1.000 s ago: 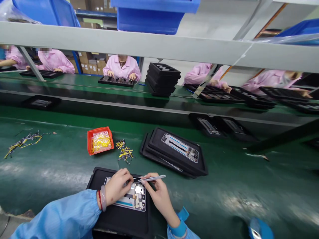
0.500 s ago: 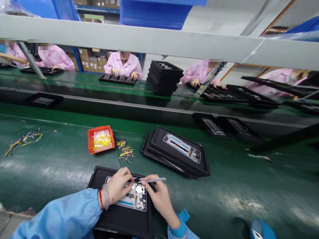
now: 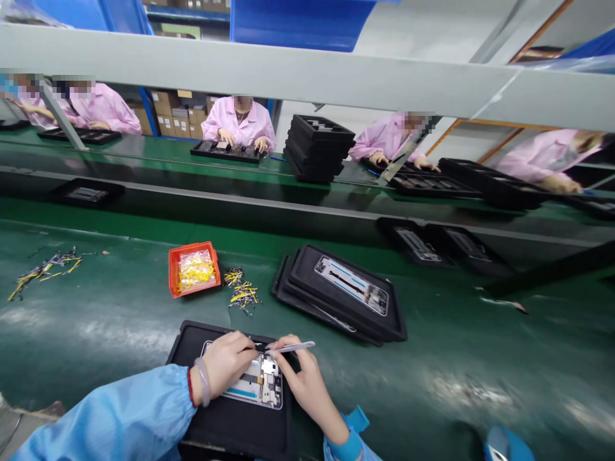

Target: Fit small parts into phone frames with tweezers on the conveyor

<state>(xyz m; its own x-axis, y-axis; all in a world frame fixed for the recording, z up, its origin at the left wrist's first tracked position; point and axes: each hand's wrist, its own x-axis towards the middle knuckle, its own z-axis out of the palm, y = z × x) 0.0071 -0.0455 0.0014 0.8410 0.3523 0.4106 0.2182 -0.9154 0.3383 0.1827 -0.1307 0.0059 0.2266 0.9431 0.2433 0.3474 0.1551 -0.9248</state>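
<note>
An opened phone (image 3: 270,378) lies in a black foam tray (image 3: 240,422) right before me, its circuit board and blue strips showing. My left hand (image 3: 227,362) rests over the phone's left and upper part, fingers bent and pinched near its top edge. Whatever those fingertips hold is hidden. From the right, my right hand (image 3: 298,371) pinches a slim white stick-like tool (image 3: 295,347) between thumb and fingers. The tool's inner end reaches the phone's upper edge, close to the left fingertips.
Beyond the tray stand a red bin (image 3: 195,269) of small yellow parts and a loose pile of yellow-and-black strips (image 3: 244,294). Stacked black trays (image 3: 355,285) with another opened phone are at right. More strips (image 3: 48,269) lie left. Co-workers in pink sit across the belt.
My left hand has rolled slightly, its fingers lower and flatter over the phone. My right hand and the white tool have shifted slightly left. The phone stays in its tray.
</note>
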